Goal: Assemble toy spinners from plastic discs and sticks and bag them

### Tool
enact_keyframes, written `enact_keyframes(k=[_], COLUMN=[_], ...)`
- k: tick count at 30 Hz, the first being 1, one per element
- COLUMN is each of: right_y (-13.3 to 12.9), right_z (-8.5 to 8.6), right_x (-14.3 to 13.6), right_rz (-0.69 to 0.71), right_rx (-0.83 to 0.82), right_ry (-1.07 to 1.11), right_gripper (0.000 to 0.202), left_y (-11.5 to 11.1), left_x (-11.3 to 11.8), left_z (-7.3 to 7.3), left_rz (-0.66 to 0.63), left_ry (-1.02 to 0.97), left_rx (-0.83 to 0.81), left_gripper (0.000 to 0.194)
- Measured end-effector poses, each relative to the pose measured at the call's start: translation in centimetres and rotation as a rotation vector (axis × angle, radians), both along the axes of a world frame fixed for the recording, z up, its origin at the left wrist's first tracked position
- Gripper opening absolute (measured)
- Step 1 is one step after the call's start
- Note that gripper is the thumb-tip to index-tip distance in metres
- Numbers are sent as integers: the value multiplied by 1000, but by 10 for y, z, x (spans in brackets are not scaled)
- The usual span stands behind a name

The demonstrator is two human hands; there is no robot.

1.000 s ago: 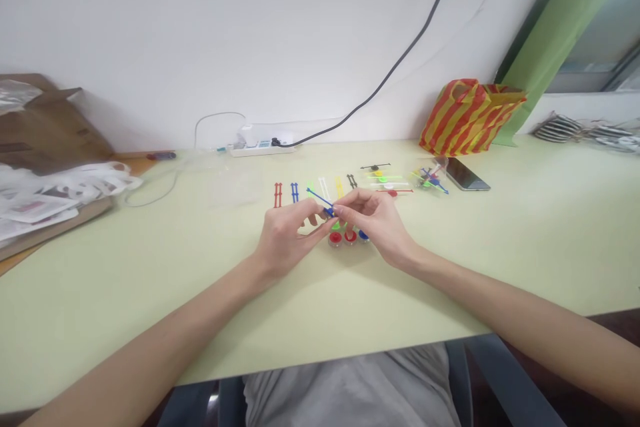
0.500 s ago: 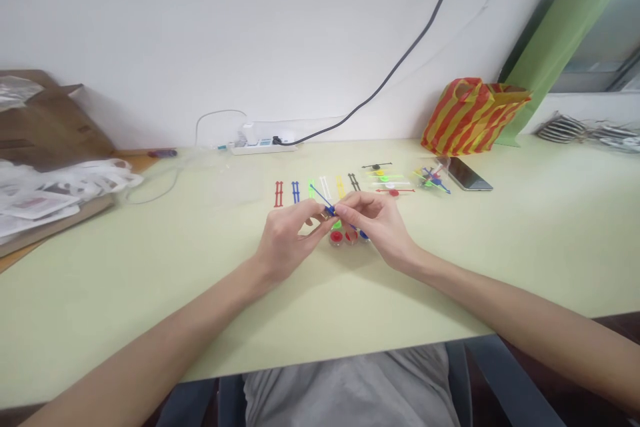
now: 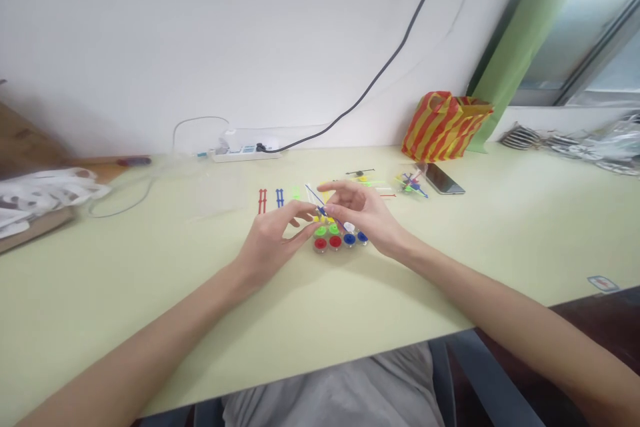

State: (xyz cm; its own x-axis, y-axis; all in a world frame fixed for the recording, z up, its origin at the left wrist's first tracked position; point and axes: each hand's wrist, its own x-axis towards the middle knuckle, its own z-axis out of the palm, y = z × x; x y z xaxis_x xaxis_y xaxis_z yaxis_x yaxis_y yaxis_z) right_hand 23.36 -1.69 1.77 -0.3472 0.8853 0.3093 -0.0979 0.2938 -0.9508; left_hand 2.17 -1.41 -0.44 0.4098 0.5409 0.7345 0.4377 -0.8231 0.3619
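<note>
My left hand (image 3: 273,233) pinches the hub of a blue arrow spinner (image 3: 323,211) between thumb and fingertips. From the hub, its long thin arrow slants up to the left and down to the right. My right hand (image 3: 367,215) meets it from the other side, thumb against the hub and index finger raised above it. How its other fingertips grip is partly hidden. Under the hands stand small round clear-based discs in rows, among them a red disc (image 3: 321,243), a green disc (image 3: 333,229), a blue disc (image 3: 349,239) and a white one, partly covered.
Behind the hands lie red arrows (image 3: 263,201), blue arrows (image 3: 279,198) and other colours. A black arrow spinner (image 3: 360,173), a clear bag of spinners (image 3: 413,183), a phone (image 3: 445,179) and a striped bag (image 3: 445,127) are farther right. A power strip (image 3: 245,151) sits by the wall.
The view has shifted right. My right index finger has lifted off the spinner, and more of the discs below show now. The spinner stays between both hands.
</note>
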Motion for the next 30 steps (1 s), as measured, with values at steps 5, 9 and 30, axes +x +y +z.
enact_keyframes(k=[5, 9, 30], right_y=[5, 4, 38], right_z=[2, 2, 38], right_x=[7, 6, 81], right_rz=[81, 97, -491], right_rx=[83, 115, 827], right_ry=[-96, -112, -943], right_gripper=[33, 26, 10], left_y=[-2, -7, 11], left_x=[2, 3, -10], left_z=[1, 7, 0], left_rz=[-20, 0, 11], left_ry=[8, -40, 112], left_rx=[17, -82, -84], left_gripper=[17, 22, 42])
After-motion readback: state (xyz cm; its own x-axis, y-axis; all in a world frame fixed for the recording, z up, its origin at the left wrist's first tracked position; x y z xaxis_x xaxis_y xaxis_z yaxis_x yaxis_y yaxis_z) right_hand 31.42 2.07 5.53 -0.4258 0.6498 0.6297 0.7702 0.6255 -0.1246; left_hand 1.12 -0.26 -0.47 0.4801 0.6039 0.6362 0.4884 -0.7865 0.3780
